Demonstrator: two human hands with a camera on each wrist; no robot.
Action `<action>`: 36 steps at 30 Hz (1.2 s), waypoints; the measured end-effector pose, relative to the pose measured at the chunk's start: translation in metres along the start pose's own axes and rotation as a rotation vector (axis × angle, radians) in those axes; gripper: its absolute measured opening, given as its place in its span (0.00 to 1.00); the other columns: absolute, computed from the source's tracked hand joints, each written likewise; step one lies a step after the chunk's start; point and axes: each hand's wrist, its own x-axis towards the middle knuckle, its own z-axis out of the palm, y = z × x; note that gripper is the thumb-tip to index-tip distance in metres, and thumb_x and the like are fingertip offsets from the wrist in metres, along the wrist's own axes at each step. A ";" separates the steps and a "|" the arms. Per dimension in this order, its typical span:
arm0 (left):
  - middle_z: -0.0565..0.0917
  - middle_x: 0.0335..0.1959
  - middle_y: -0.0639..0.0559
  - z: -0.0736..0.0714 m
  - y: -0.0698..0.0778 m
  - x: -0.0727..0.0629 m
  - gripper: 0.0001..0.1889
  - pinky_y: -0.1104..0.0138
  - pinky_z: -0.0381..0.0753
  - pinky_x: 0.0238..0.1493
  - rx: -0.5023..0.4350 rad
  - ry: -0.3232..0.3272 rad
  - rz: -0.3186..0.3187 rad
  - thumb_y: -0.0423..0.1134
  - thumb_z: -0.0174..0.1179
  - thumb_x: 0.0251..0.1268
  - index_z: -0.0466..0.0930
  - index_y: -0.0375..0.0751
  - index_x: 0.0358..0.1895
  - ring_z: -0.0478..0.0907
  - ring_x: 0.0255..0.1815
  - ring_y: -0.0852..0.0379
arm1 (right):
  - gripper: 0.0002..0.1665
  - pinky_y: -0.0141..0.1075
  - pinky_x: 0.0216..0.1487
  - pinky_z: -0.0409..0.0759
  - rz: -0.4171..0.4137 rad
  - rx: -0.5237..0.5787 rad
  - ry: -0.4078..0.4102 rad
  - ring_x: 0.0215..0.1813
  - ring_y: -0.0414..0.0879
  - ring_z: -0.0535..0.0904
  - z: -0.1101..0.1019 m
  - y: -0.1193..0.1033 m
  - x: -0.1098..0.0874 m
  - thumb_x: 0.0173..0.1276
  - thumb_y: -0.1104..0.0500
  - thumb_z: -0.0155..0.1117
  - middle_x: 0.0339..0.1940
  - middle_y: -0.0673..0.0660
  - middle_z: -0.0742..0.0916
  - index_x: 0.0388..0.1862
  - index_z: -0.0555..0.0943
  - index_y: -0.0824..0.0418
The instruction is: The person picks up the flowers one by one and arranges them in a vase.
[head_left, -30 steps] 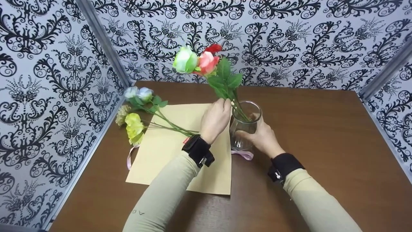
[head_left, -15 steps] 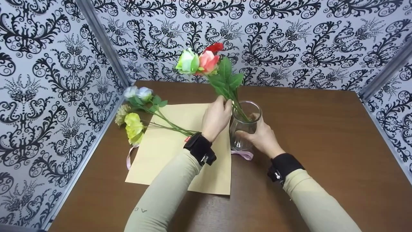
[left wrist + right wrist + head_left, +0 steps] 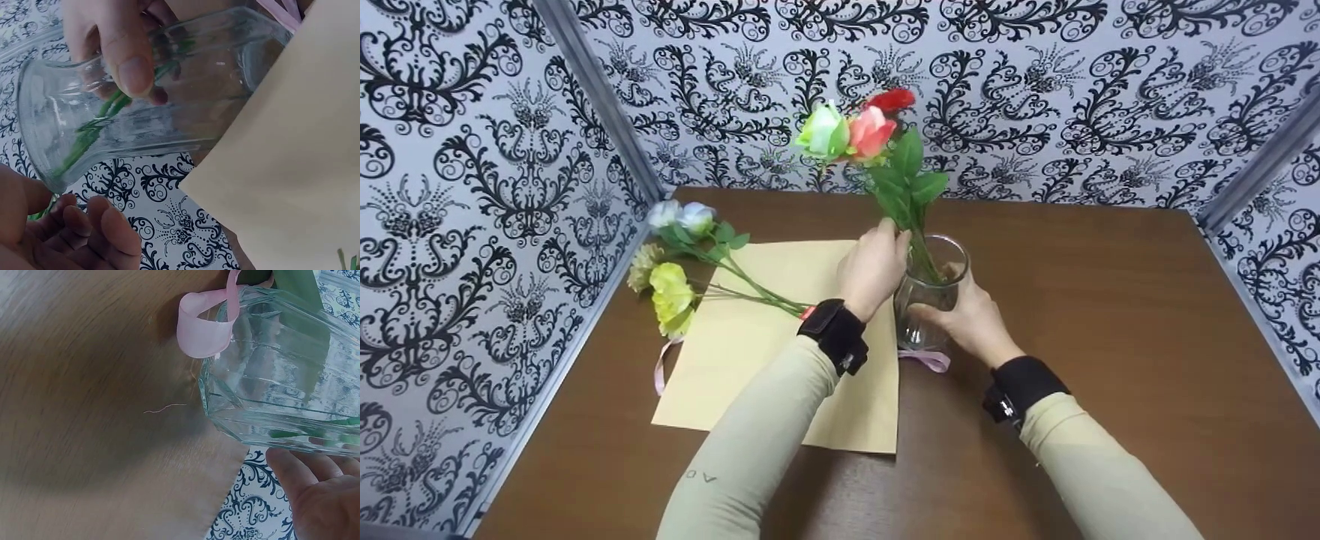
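A clear glass vase (image 3: 916, 319) stands on the brown table. My right hand (image 3: 976, 315) grips it from the right, fingers wrapped around its body; its thumb (image 3: 135, 73) presses the glass in the left wrist view. My left hand (image 3: 874, 266) pinches artificial flower stems just above the vase's rim, with the other fingers curled loosely. Those stems carry a pale green rose (image 3: 823, 135), a coral rose (image 3: 871, 133) and a red flower (image 3: 894, 99), plus green leaves (image 3: 907, 180). Their lower green stems (image 3: 84, 138) show through the glass, inside the vase.
Left of the vase lies a sheet of tan paper (image 3: 750, 375). Light blue roses (image 3: 696, 217), a yellow flower (image 3: 671, 296) and a beige flower (image 3: 645, 266) lie across its left edge. A pink ribbon (image 3: 928, 361) loops out by the vase's base. Patterned walls enclose the table.
My left hand has moved slightly right, and the flower heads have swung right, so the stems stand more upright in the vase. My right hand and the vase stay put.
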 end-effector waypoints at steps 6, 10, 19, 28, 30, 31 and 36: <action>0.84 0.48 0.47 0.005 0.006 0.003 0.18 0.50 0.85 0.42 0.106 0.004 0.045 0.54 0.46 0.82 0.77 0.46 0.55 0.86 0.46 0.44 | 0.58 0.60 0.66 0.73 0.002 0.017 -0.002 0.66 0.67 0.77 -0.001 0.001 0.000 0.56 0.34 0.78 0.67 0.68 0.80 0.74 0.62 0.60; 0.83 0.48 0.47 0.007 0.008 0.004 0.18 0.51 0.85 0.40 0.176 0.008 0.089 0.54 0.44 0.83 0.77 0.49 0.55 0.86 0.42 0.43 | 0.57 0.60 0.66 0.73 0.005 0.028 -0.007 0.67 0.66 0.76 -0.001 0.001 -0.001 0.56 0.35 0.78 0.67 0.67 0.80 0.75 0.62 0.59; 0.82 0.47 0.47 0.006 0.011 0.005 0.20 0.49 0.84 0.42 0.176 -0.002 0.111 0.54 0.40 0.84 0.81 0.49 0.53 0.86 0.42 0.40 | 0.58 0.60 0.64 0.73 0.027 0.035 -0.011 0.66 0.67 0.76 -0.003 0.001 -0.002 0.55 0.34 0.78 0.66 0.69 0.81 0.75 0.61 0.58; 0.86 0.44 0.47 0.004 0.005 0.007 0.23 0.49 0.85 0.43 0.153 0.028 0.109 0.54 0.40 0.84 0.83 0.47 0.47 0.87 0.44 0.40 | 0.57 0.59 0.64 0.74 0.024 0.040 -0.010 0.65 0.66 0.78 0.000 0.002 0.000 0.54 0.33 0.78 0.64 0.67 0.82 0.74 0.63 0.56; 0.87 0.43 0.47 0.003 0.002 0.007 0.23 0.49 0.85 0.43 0.140 0.042 0.112 0.54 0.40 0.84 0.83 0.46 0.46 0.87 0.43 0.41 | 0.57 0.59 0.64 0.74 0.021 0.039 -0.008 0.65 0.66 0.78 0.000 0.002 0.000 0.54 0.34 0.78 0.64 0.67 0.82 0.74 0.63 0.56; 0.87 0.42 0.47 0.003 0.001 0.007 0.23 0.49 0.85 0.42 0.134 0.048 0.115 0.54 0.41 0.83 0.84 0.46 0.45 0.87 0.43 0.41 | 0.56 0.59 0.64 0.74 0.020 0.038 -0.008 0.65 0.66 0.78 0.000 0.002 0.000 0.54 0.34 0.78 0.64 0.67 0.82 0.74 0.63 0.56; 0.88 0.42 0.46 0.001 -0.006 0.007 0.21 0.49 0.85 0.42 0.115 0.065 0.116 0.53 0.43 0.83 0.83 0.45 0.43 0.87 0.43 0.42 | 0.55 0.60 0.64 0.74 0.007 0.033 -0.002 0.64 0.66 0.78 0.000 0.001 0.001 0.55 0.36 0.79 0.63 0.67 0.83 0.73 0.63 0.57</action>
